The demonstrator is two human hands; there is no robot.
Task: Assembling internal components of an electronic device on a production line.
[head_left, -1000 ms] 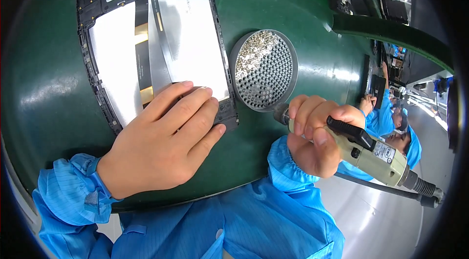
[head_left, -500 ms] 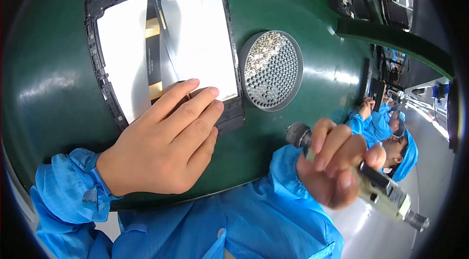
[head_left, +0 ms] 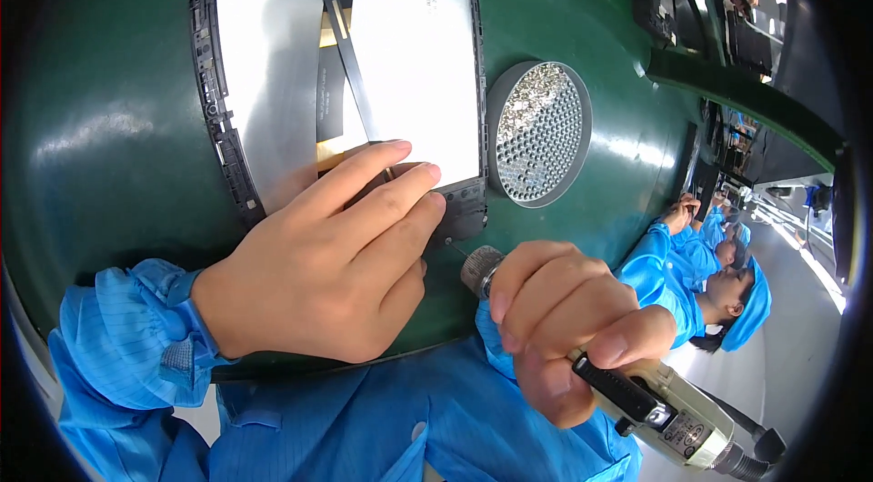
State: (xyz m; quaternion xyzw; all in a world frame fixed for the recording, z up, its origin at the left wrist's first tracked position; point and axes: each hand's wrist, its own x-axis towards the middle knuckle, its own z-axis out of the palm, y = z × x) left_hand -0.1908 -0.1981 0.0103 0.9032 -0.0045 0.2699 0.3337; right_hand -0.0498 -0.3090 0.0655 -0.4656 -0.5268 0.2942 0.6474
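My left hand (head_left: 327, 255) lies flat on the lower part of an opened tablet housing (head_left: 466, 209), its fingers stretched over the inside. Two silver battery panels (head_left: 414, 73) fill the black frame, with a dark ribbon cable (head_left: 350, 64) running between them down to my fingertips. In my closed right hand (head_left: 577, 327) is a pale electric screwdriver (head_left: 677, 414) with a black lever and a knurled metal nose. Its thin bit points toward the housing's lower right corner; whether it touches there I cannot tell.
Right of the housing stands a round grey dish (head_left: 587, 132) with a perforated plate and many small silver screws. A green bar (head_left: 737, 82) crosses the right side. Co-workers in blue (head_left: 677, 250) sit further right. The green table (head_left: 100, 173) extends left.
The housing and my left hand have shifted right together, and the dish also appears further right. My right hand has brought the screwdriver leftward, its nose now close to the housing's lower right corner.
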